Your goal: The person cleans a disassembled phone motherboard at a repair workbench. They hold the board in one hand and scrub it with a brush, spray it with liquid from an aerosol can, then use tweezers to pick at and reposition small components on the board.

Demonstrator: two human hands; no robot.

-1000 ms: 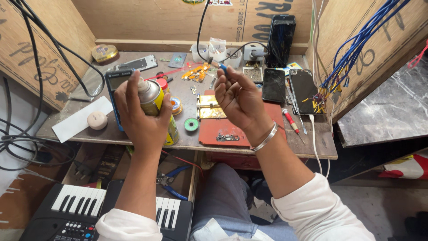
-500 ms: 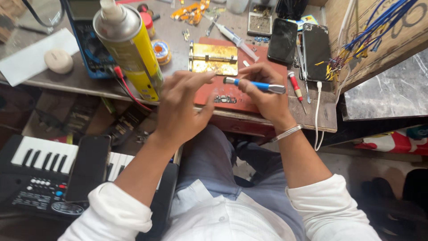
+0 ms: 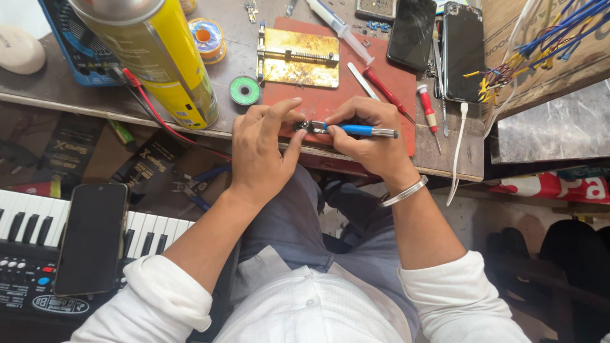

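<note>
Cluttered wooden workbench (image 3: 76, 95) across the upper frame. Red mat (image 3: 394, 82) at upper centre carries a brass-coloured clamp plate (image 3: 298, 58); a syringe (image 3: 340, 28) lies above it, red-handled screwdrivers (image 3: 427, 109) to the right. Two dark phones (image 3: 464, 51) in the upper right, beside a bundle of blue and yellow wires (image 3: 540, 38). Yellow spray can (image 3: 166, 63) stands at upper left, green solder reel (image 3: 244, 90) just right of it, blue meter (image 3: 79, 44) behind with a red lead. Keyboard (image 3: 25, 222) at lower left with a black phone (image 3: 91, 238) lying on its keys.

Against half a second earlier: view sits closer and lower, both hands are drawn together at the bench's front edge, left fingers no longer spread flat.

Left hand (image 3: 260, 155) curled, thumb and fingertips pinching a small metal part (image 3: 308, 126) at centre frame. Right hand (image 3: 372, 136) closed round a blue-handled screwdriver (image 3: 356, 130), held level, tip meeting the part. Silver bangle (image 3: 403, 190) on the right wrist
</note>
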